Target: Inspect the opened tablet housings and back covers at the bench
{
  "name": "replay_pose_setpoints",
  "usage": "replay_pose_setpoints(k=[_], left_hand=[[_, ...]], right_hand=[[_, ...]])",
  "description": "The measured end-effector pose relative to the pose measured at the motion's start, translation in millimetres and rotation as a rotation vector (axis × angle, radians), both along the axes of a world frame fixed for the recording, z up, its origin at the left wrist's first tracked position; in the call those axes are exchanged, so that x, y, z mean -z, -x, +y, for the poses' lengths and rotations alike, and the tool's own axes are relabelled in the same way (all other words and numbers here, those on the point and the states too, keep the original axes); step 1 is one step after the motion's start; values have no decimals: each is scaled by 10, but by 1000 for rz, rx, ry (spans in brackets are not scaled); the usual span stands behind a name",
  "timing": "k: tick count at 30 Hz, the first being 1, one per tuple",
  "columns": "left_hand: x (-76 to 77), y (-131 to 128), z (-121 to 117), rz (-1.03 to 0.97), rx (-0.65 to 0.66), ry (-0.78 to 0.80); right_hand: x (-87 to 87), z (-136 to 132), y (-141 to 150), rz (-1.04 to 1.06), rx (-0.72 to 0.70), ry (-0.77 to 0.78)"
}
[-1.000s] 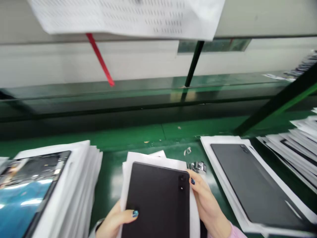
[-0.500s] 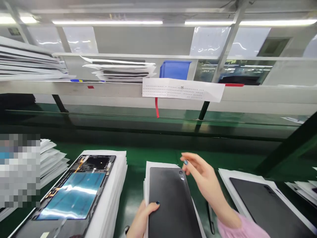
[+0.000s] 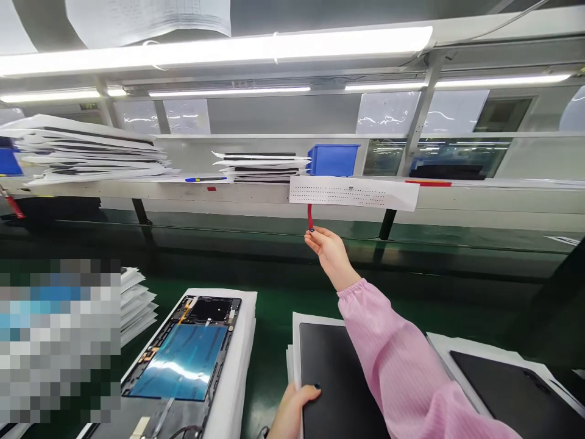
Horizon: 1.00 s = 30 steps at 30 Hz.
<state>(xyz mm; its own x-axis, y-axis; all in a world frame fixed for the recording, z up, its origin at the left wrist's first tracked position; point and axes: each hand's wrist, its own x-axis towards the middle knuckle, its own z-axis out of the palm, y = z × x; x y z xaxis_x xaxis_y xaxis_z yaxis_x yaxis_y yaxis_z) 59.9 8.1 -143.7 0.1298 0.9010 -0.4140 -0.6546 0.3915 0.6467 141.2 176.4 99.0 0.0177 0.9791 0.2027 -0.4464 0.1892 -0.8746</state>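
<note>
My left hand point(image 3: 292, 408) grips the near left edge of a black tablet back cover point(image 3: 333, 378) that lies on a stack of white foam sheets point(image 3: 295, 323). My right hand point(image 3: 328, 250), in a pink sleeve, is stretched forward and up. Its fingertips pinch the lower end of a red strip point(image 3: 309, 216) that hangs from the shelf edge, just under a white perforated sheet point(image 3: 354, 192).
An opened tablet with a blue panel point(image 3: 183, 360) lies on a white foam stack at the left. Another black cover point(image 3: 516, 390) lies on foam at the right. The shelf point(image 3: 256, 192) carries stacks of sheets and a blue bin point(image 3: 333, 160). A dark conveyor belt runs behind.
My right hand left the tablet's camera corner and reached up to the red strip at the shelf. The view tilted upward. My left hand stayed on the tablet's edge.
</note>
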Motion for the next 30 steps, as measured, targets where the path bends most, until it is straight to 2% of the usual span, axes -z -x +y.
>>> replay_pose_setpoints(k=[8,18,23,30], left_hand=[[44,-26,-1,-41,54,1],[107,-12,32,-80,14,-10],[109,-5,38,-57,17,-12],[105,1,34,6,47,-23]], right_hand=[[-1,18,-33,9,-30,90],[19,126,-30,50,-82,162],[65,263,-37,150,-121,180],[15,610,98,294,-101,147]])
